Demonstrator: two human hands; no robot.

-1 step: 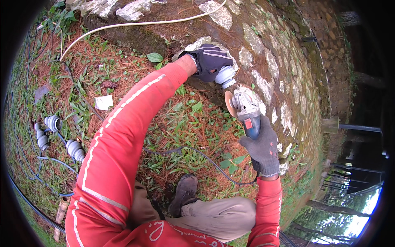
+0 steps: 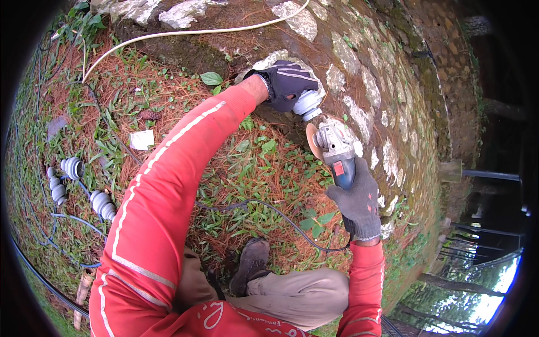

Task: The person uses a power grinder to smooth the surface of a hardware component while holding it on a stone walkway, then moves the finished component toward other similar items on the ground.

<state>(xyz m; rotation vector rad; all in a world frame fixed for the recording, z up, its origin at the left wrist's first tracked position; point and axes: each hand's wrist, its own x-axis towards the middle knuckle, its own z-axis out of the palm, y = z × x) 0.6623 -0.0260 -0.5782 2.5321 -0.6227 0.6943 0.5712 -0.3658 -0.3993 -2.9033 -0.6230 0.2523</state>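
My left hand [image 2: 283,84], in a dark glove with pale stripes, is closed on a pale grey-white ribbed fitting [image 2: 308,104] that rests against the mossy rock. My right hand [image 2: 353,199], in a dark grey knit glove, grips the body of an angle grinder [image 2: 338,154], dark blue with a silver head and a red patch. The grinder's tan disc [image 2: 314,141] stands just below the fitting's lower end; I cannot tell whether they touch or whether it spins. A dark cord [image 2: 269,206] runs across the grass, partly under my left arm.
A sloping stone wall [image 2: 382,101] curves along the right. A white cable [image 2: 168,35] crosses above. At left lie several grey ribbed fittings [image 2: 102,205], blue and black cables, and a white scrap [image 2: 141,140]. A bamboo piece [image 2: 82,292] is at lower left, my boot [image 2: 251,261] below. Posts and trees stand far right.
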